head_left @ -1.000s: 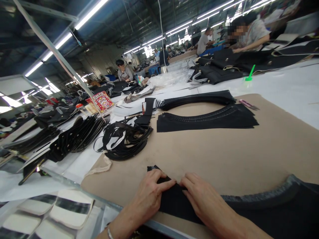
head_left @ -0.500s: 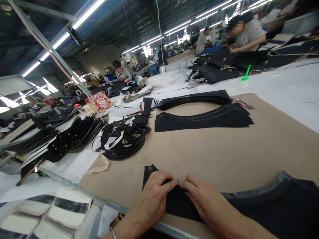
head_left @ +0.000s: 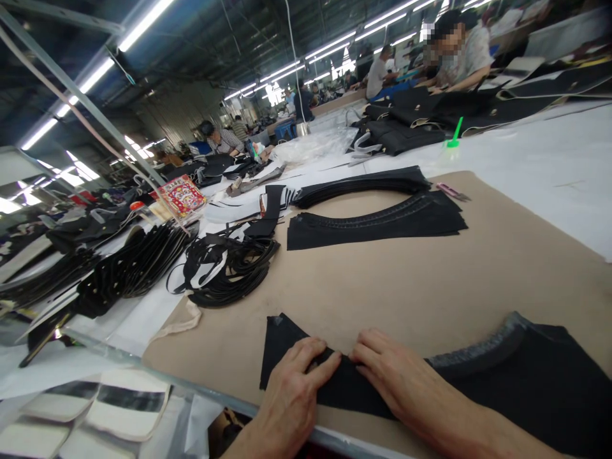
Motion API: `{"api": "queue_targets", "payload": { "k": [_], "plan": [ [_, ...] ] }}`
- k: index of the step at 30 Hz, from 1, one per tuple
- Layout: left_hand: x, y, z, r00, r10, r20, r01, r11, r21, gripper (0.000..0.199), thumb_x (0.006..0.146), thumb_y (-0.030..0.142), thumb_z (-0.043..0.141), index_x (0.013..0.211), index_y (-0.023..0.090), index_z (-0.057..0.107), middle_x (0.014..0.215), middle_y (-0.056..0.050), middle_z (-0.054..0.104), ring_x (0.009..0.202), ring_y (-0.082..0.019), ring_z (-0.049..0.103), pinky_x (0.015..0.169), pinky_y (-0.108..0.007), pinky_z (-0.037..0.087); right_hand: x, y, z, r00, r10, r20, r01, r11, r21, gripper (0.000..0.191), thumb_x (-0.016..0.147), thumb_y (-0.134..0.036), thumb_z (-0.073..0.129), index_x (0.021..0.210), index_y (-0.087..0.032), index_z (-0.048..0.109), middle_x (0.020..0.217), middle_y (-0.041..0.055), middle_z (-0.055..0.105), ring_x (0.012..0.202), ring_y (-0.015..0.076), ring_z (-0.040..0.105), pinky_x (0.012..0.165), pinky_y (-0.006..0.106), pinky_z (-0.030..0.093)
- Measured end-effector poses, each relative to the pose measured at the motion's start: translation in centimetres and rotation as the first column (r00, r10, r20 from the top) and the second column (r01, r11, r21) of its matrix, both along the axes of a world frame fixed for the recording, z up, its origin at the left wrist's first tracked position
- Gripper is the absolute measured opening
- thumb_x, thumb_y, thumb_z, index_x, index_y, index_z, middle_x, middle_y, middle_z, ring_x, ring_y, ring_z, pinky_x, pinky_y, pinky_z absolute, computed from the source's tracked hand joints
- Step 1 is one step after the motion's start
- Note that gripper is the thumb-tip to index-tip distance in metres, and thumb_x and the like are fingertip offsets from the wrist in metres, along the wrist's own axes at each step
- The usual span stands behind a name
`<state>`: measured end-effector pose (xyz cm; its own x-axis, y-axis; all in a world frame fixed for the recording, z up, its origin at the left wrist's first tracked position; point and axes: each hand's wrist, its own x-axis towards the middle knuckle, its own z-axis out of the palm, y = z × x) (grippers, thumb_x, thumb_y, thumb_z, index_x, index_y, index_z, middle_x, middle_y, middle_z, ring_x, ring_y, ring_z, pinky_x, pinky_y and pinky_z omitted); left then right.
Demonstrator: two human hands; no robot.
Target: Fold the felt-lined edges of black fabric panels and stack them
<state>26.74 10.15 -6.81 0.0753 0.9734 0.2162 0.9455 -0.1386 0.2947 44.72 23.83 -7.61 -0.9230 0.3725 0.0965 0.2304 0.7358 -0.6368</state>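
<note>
A black fabric piece (head_left: 516,389) with a curved upper edge lies flat along the near side of the brown board (head_left: 382,280). A greyish, shiny band runs along that curve on the right. My left hand (head_left: 296,382) pinches the edge near the piece's left end, its thumb and forefinger pressed on the cloth. Close beside it, my right hand (head_left: 387,370) has its fingers bent together over the same edge, a small gap between the two hands. The fingertips partly hide the edge being pressed.
Curved black pieces (head_left: 382,220) lie stacked in two groups farther back, with pink-handled snips (head_left: 452,192) beside them. Coiled black strips (head_left: 234,274) sit at the left. A green-tipped bottle (head_left: 452,146) stands behind. The table's metal edge (head_left: 229,398) runs in front. Co-workers sit beyond.
The whole view has shifted slightly. My left hand has moved a little along the edge toward my right hand, showing more of the fabric's left corner. Both hands stay on the piece.
</note>
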Motion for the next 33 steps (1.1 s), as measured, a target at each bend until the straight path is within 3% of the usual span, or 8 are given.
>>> {"api": "queue_targets", "payload": {
  "k": [8,13,19,22,27,33],
  "plan": [
    [1.0,0.4,0.6,0.999,0.019,0.026,-0.020,0.999,0.041,0.044,0.087,0.002,0.039,0.120,0.020,0.062,0.123,-0.012,0.056,0.117,-0.023,0.051,0.098,-0.042,0.049,1.7,1.2,0.7,0.995,0.090,0.039,-0.092,0.994,0.053,0.021,0.094,-0.007,0.044,0.091,-0.019,0.061,0.094,0.0034,0.057,0.087,0.0205,0.053,0.081,0.037,0.041],
    [2.2,1.3,0.6,0.987,0.006,0.161,-0.011,1.000,0.028,0.040,0.090,0.004,0.039,0.119,0.019,0.061,0.107,-0.008,0.063,0.099,-0.019,0.056,0.088,-0.036,0.052,1.8,1.4,1.0,0.996,0.083,0.041,-0.087,0.991,0.100,0.018,0.092,-0.006,0.048,0.091,-0.019,0.061,0.092,0.0029,0.058,0.085,0.0209,0.053,0.081,0.038,0.038],
    [3.4,1.4,0.3,0.997,-0.051,0.057,0.048,0.997,0.053,0.045,0.089,0.007,0.039,0.129,0.018,0.056,0.110,-0.010,0.064,0.099,-0.021,0.058,0.086,-0.037,0.054,2.0,1.3,0.8,0.994,0.105,0.015,-0.106,0.976,0.189,0.020,0.093,-0.006,0.046,0.090,-0.019,0.061,0.091,0.0031,0.058,0.083,0.0201,0.052,0.078,0.036,0.037],
    [3.1,0.9,0.0,0.996,-0.090,-0.016,0.091,0.992,0.090,0.047,0.087,0.006,0.038,0.130,0.015,0.055,0.116,-0.011,0.064,0.107,-0.021,0.057,0.093,-0.036,0.053,2.4,1.1,0.7,0.993,0.115,0.017,-0.116,0.971,0.207,0.021,0.091,-0.005,0.046,0.089,-0.019,0.060,0.090,0.0029,0.058,0.082,0.0199,0.052,0.077,0.036,0.038],
    [1.3,0.5,0.3,0.992,-0.120,-0.029,0.121,0.991,0.051,0.046,0.085,0.004,0.041,0.125,0.019,0.059,0.118,-0.006,0.066,0.109,-0.020,0.057,0.098,-0.037,0.048,1.8,0.0,0.4,0.997,0.073,0.026,-0.077,0.974,0.214,0.022,0.089,-0.002,0.047,0.090,-0.019,0.060,0.091,0.0042,0.058,0.082,0.0206,0.053,0.077,0.035,0.040],
    [-0.3,0.4,1.7,0.999,-0.044,0.006,0.044,0.998,0.043,0.042,0.086,0.005,0.041,0.114,0.024,0.067,0.107,-0.005,0.067,0.102,-0.020,0.057,0.092,-0.040,0.048,-0.5,-1.3,0.6,0.998,0.011,0.069,-0.026,0.973,0.231,0.016,0.087,-0.002,0.053,0.089,-0.017,0.060,0.093,0.0065,0.059,0.085,0.0226,0.055,0.077,0.037,0.044]
  ]
}}
